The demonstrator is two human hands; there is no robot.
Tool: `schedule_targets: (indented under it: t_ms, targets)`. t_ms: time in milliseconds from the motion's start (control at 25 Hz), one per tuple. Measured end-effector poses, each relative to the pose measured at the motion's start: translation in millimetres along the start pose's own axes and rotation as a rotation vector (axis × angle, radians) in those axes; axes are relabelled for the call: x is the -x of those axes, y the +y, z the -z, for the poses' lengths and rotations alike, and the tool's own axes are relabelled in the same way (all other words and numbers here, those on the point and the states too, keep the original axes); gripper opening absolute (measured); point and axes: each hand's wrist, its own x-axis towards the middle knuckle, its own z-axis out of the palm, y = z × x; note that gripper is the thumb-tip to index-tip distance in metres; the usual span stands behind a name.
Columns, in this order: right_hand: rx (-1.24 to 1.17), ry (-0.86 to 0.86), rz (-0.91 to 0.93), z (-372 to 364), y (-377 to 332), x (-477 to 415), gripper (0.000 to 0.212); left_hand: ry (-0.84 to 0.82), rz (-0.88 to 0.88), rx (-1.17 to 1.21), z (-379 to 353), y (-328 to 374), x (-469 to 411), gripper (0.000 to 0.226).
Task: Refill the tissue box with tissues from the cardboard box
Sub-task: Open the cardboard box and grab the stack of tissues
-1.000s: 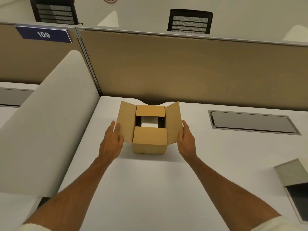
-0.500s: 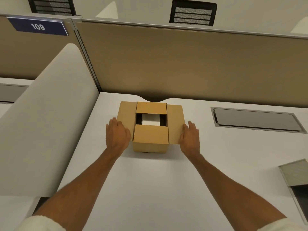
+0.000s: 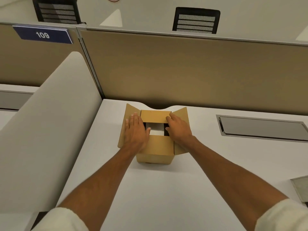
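- On your far left stands the pale curved side panel (image 3: 50, 130), and behind it the tan partition (image 3: 183, 70) bearing a blue "109" sign (image 3: 43, 35); neither plays a part in the job.
- Your left hand (image 3: 135, 133) lies flat over the left flap of the cardboard box (image 3: 155, 150), fingers spread and extended, gripping nothing, thumb at the edge of the central opening.
- The cardboard box sits on the white desk (image 3: 150, 189), near the partition, with its four flaps folded partly inward so only a square gap stays open in the middle.
- In that gap shows something white (image 3: 155, 130), most likely the tissues, well down inside the box.
- Your right hand (image 3: 179, 129) rests over the right side of the opening, fingers loosely curled toward the gap; whether they pinch anything cannot be told.
- You are judged to be at the opening step: nothing is out yet.
- Next, fold the near and far flaps clear, then reach in with both hands for the white stack.
- At the right edge lies a grey corner (image 3: 300, 189), possibly the tissue box; too little shows to say.
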Motion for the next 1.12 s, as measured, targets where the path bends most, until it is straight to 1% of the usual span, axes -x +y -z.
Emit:
schedule_targets:
  t_ms: [80, 160, 240, 360, 480, 600, 680, 840, 880, 920, 960, 1000, 1080, 1120]
  targets:
    - [-0.056, -0.018, -0.005, -3.8, 1.8, -6.6, 0.034, -0.003, -0.066, 0.010, -6.0, -1.7, -1.2, 0.065]
    - [-0.067, -0.023, 0.024, -7.1, 5.8, -11.5, 0.039, -0.046, -0.164, 0.054, -12.1, -3.2, 0.9, 0.061]
    - [-0.043, -0.027, 0.049, -9.6, 8.1, -15.9, 0.044, -0.093, -0.239, 0.064, -17.5, -5.6, 6.2, 0.057]
    - [0.025, -0.017, 0.049, -11.9, 7.1, -22.4, 0.042, -0.098, -0.304, 0.111, -19.3, -7.9, 13.1, 0.048]
    - [0.060, -0.001, 0.058, -12.9, 5.7, -24.9, 0.037, -0.049, -0.321, 0.202, -13.4, -8.3, 19.4, 0.042]
    - [-0.061, 0.101, 0.047, -9.1, 5.4, -25.9, 0.030, -0.001, -0.318, 0.280, -5.1, -7.3, 29.0, 0.038]
    - [-0.153, 0.181, -0.010, -2.2, 4.5, -31.8, 0.028, 0.031, -0.319, 0.334, 2.9, -6.9, 39.6, 0.035]
    - [-0.295, 0.251, -0.124, 12.0, 0.9, -50.0, 0.027, 0.248, -0.408, 0.397, 10.8, -7.4, 72.5, 0.030]
    - [-0.330, 0.263, -0.167, 14.7, -0.8, -54.8, 0.027, 0.247, -0.391, 0.439, 10.8, -7.4, 78.6, 0.031]
    - [-0.365, 0.256, -0.218, 15.7, -3.0, -59.9, 0.028, 0.183, -0.347, 0.505, 11.8, -7.8, 83.4, 0.033]
    - [-0.401, 0.236, -0.273, 15.8, -4.9, -64.6, 0.032, 0.078, -0.306, 0.574, 12.7, -8.4, 85.4, 0.034]
    - [-0.453, 0.212, -0.327, 15.8, -7.7, -68.7, 0.040, -0.019, -0.285, 0.615, 12.0, -9.2, 85.1, 0.033]
    - [-0.595, 0.198, -0.396, 12.8, -12.9, -73.0, 0.056, -0.085, -0.301, 0.570, 7.7, -11.3, 85.3, 0.029]
    - [-0.634, 0.199, -0.401, 10.6, -15.5, -73.6, 0.060, -0.087, -0.311, 0.532, 4.4, -12.5, 86.0, 0.039]
